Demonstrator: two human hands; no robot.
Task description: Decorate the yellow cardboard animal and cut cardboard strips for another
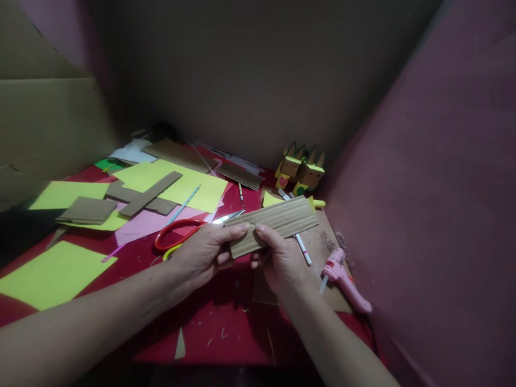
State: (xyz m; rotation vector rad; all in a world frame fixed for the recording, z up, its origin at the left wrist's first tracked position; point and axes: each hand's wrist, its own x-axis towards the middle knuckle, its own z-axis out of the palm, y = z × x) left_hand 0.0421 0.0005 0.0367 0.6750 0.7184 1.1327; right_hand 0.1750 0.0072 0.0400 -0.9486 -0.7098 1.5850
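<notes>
A strip of corrugated cardboard is held up over the red table, its ridged face toward me. My left hand pinches its left end, thumb on top and fingers behind. Close beside it, my right hand grips the strip's lower edge, thumb also on the ridges. The two thumb tips nearly meet. Behind my left hand lie scissors with red and yellow handles, blades pointing right and partly hidden. A white marker lies beyond the strip, which covers part of it.
A pink glue gun rests on a cardboard sheet at right. Two small cardboard figures stand by the wall. Yellow paper, cardboard pieces and a light-blue pencil spread across the left. Scraps dot the red table.
</notes>
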